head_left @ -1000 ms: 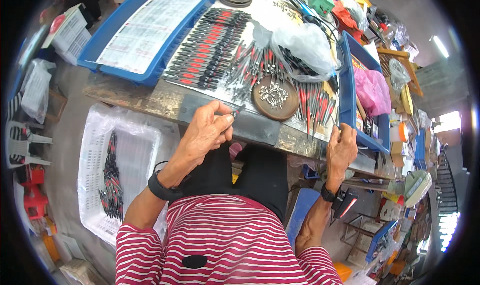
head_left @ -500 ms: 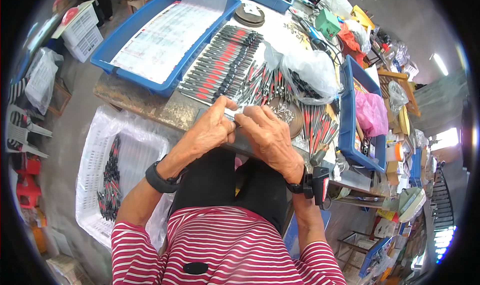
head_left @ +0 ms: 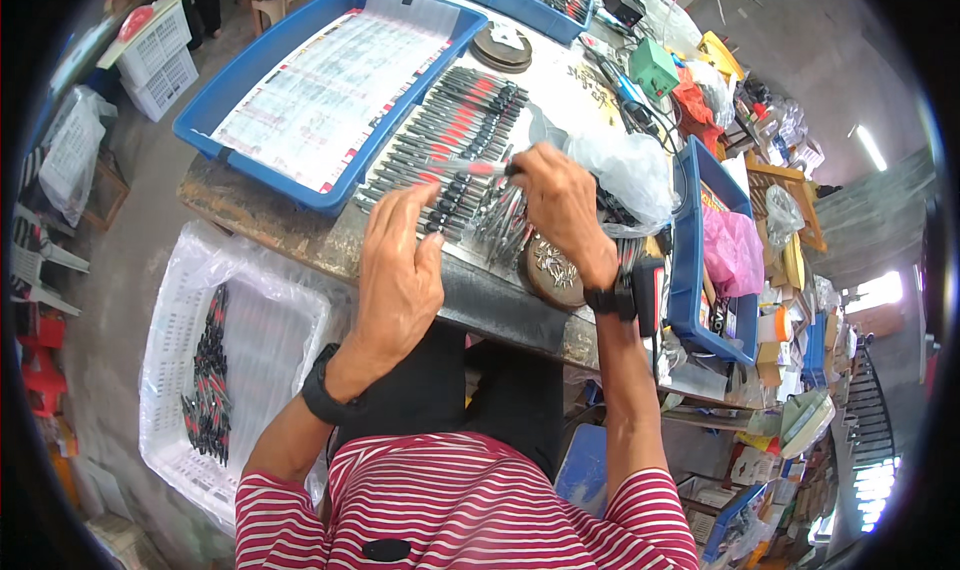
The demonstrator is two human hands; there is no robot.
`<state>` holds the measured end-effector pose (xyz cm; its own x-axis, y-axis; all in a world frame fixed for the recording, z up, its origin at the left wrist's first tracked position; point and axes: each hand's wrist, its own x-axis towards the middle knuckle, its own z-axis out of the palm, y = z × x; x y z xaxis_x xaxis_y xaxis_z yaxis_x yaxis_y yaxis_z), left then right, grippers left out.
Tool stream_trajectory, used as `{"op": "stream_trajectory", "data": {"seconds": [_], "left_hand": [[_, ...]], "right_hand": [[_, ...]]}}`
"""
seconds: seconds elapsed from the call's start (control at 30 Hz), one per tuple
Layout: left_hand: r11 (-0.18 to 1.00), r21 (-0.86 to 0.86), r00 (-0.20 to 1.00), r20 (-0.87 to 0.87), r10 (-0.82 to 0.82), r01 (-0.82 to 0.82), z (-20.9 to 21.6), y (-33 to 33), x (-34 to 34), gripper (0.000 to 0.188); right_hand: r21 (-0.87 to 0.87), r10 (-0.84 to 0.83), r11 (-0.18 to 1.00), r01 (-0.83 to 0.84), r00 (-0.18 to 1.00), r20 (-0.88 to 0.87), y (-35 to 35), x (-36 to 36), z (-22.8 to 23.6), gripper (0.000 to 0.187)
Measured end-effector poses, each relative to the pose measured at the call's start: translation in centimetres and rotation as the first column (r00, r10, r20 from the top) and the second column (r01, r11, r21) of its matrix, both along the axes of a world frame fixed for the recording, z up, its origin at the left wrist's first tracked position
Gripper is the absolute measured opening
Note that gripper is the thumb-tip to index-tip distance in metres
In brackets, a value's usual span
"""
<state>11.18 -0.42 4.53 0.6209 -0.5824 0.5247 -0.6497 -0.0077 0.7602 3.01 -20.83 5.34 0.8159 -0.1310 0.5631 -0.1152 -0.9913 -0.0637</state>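
My right hand (head_left: 560, 205) is closed on the dark end of a slim red-and-black pen-like tool (head_left: 478, 169), blurred by motion. It holds the tool nearly level above a row of similar pen-like tools (head_left: 465, 120) laid side by side on the table. My left hand (head_left: 400, 270) is open at the near end of that row, fingers stretched forward and thumb apart; whether the fingertips touch the row I cannot tell. A loose pile of similar tools (head_left: 503, 220) lies beside the row, partly behind my right hand. Close to my right wrist, a round brown dish (head_left: 537, 284) holds small silvery parts.
A blue tray (head_left: 205, 142) lined with printed sheets stands left of the row. On the floor, a white plastic-lined crate (head_left: 160, 370) holds more tools. Clear plastic bags (head_left: 625, 170) and another blue tray (head_left: 690, 320) with a pink bag (head_left: 732, 250) are at right.
My hands were together at the table's front edge and have parted. The right has moved forward over the row with a pen-like tool; the left has opened beside the row's near end.
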Motion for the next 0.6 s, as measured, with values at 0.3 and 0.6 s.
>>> {"op": "stream_trajectory", "data": {"seconds": [0.3,0.6], "left_hand": [[0.955,0.062,0.846,-0.482,-0.226,0.29,-0.8,1.7,-0.8,0.03],[0.93,0.078,0.784,-0.566,-0.255,0.359,-1.2,1.9,-0.5,0.027]], "right_hand": [[-0.071,-0.259,0.965,0.253,0.961,-0.099,-6.6,7.3,-2.6,0.011],[-0.086,-0.26,0.964,0.251,0.957,-0.126,-8.2,9.5,-5.2,0.01]]}}
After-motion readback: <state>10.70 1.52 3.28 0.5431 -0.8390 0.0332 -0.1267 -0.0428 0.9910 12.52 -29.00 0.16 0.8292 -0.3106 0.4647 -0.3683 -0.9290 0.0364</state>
